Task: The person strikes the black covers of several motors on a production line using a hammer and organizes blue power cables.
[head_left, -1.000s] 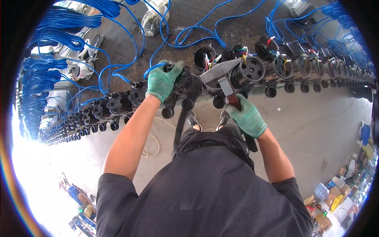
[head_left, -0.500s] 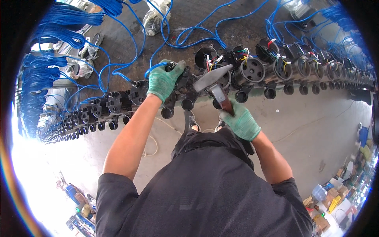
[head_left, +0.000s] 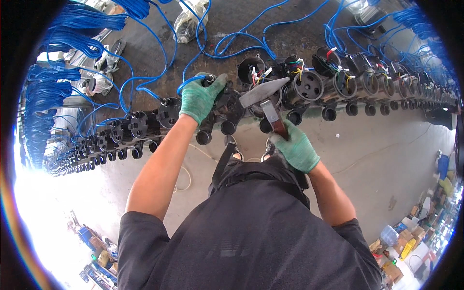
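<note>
My right hand (head_left: 296, 149), in a green knit glove, is closed round the dark handle of a hammer (head_left: 264, 93). The hammer's grey wedge-ended head hovers over the row, just right of the black round part (head_left: 227, 105) by my left hand. That left hand (head_left: 198, 100), gloved the same way, is wrapped over a black plastic housing, thumb out to the right. A blue cable runs into the housing beside its fingers. Behind the hammer head, an open black cylinder (head_left: 251, 70) shows red, yellow and white wire ends.
Several black cylindrical housings (head_left: 308, 86) form a long row along the table's near edge, some with loose wires. Blue cables (head_left: 241, 36) loop across the dark tabletop (head_left: 309, 29). Coiled blue cable bundles (head_left: 50, 99) hang at left. Boxes (head_left: 403, 239) stand on the floor at lower right.
The hammer head, blurred before, is sharp now and has turned slightly, its pointed end a little farther right. My left hand keeps its place on the housing.
</note>
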Available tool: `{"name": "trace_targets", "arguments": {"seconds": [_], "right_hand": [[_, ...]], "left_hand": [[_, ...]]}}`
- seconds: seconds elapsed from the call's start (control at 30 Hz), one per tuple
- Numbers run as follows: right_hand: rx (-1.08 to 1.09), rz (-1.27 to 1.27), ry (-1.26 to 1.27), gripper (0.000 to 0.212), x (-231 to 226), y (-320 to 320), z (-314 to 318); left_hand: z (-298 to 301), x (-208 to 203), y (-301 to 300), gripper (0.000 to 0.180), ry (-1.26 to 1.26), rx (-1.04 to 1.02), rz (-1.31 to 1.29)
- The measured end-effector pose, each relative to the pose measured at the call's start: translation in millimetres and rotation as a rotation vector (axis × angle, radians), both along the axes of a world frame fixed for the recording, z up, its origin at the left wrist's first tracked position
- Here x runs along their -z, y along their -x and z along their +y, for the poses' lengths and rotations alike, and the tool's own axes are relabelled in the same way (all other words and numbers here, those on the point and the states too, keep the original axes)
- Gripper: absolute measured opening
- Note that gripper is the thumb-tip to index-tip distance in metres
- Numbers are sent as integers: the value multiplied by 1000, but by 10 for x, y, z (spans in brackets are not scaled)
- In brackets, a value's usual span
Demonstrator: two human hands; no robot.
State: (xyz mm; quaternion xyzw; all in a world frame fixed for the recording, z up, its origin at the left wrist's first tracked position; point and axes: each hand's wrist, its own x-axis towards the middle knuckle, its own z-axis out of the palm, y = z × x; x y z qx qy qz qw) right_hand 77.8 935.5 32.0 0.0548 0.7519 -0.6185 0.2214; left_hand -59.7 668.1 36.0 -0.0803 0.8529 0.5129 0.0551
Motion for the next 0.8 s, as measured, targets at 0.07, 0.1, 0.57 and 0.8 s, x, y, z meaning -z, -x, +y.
{"name": "trace_targets", "arguments": {"seconds": [0.07, 0.1, 0.57, 0.8], "right_hand": [[-73, -2, -65, 34, 135, -35, -31], [-86, -18, -59, 34, 193, -48, -51], [18, 50, -37, 32, -169, 22, 83], [-46, 238, -263, 27, -530, 180, 1]], "left_hand": [[11, -17, -10, 34, 12, -1, 10], [6, -11, -14, 34, 13, 6, 13], [-24, 29, 1, 36, -38, 11, 12], [13, -186, -45, 46, 50, 22, -92]]}}
